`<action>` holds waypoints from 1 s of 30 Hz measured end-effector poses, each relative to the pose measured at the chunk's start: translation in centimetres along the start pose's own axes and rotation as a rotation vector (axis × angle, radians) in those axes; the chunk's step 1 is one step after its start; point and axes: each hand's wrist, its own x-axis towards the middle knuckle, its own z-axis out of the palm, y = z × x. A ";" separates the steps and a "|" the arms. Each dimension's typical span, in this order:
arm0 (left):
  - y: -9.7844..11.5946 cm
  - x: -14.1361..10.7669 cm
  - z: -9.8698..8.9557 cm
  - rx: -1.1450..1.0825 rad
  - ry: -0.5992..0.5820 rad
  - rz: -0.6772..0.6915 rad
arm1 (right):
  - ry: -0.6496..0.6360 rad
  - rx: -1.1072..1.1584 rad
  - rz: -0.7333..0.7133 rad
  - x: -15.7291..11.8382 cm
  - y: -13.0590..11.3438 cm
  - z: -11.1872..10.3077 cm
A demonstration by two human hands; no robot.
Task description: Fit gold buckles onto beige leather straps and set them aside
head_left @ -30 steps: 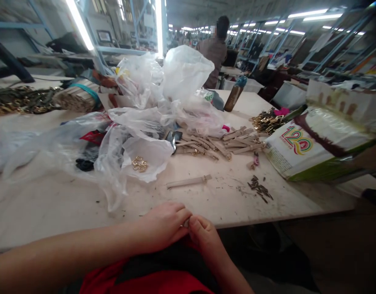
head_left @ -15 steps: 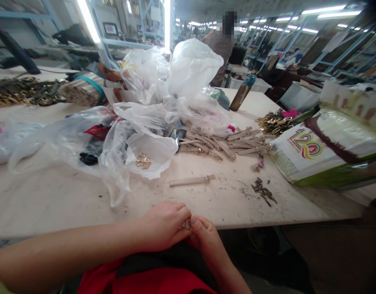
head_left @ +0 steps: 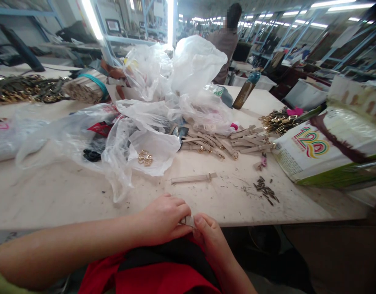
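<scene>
At the table's front edge, my left hand [head_left: 167, 216] and my right hand [head_left: 208, 232] come together on a beige strap [head_left: 189, 221]. Only a short piece of it shows between the fingers; both hands are closed on it and hide the rest. Beyond them a single beige strap [head_left: 192, 179] with a metal loop near its right end lies flat on the table. Gold metal buckles [head_left: 144, 158] sit on a white plastic bag [head_left: 159, 157]. Farther back is a pile of beige straps [head_left: 250, 141], some with gold fittings.
Crumpled clear plastic bags [head_left: 196, 61] cover the table's middle. At right stand a white and green package [head_left: 310, 147], dark seeds [head_left: 265, 191] and heaped gold buckles [head_left: 276, 121]. A bottle [head_left: 245, 92] and a tied strap bundle [head_left: 85, 87] lie farther back. A person [head_left: 229, 45] is beyond the table.
The camera view has shifted slightly. My hands have drawn a little apart, and more of the beige strap shows between them. Things on the table stay in place.
</scene>
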 end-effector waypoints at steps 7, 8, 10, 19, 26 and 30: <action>-0.1 -0.5 -1.1 -0.273 -0.069 0.038 | -0.076 0.158 -0.037 0.1 0.1 0.4; -0.1 -0.6 -1.2 -0.281 -0.075 0.026 | -0.082 0.166 -0.038 0.1 0.1 0.5; -0.1 -0.6 -1.1 -0.230 -0.062 -0.036 | -0.078 0.170 -0.033 0.2 0.3 0.4; -0.1 -1.2 -1.4 -0.333 -0.067 -0.128 | -0.068 0.121 -0.065 0.2 0.4 0.4; -0.8 -0.6 -0.7 -0.202 -0.012 -0.260 | 0.040 0.118 -0.064 1.2 0.7 -0.2; -1.2 -0.3 -0.3 -0.087 0.028 -0.271 | 0.217 -0.392 -0.262 0.9 -0.2 -0.8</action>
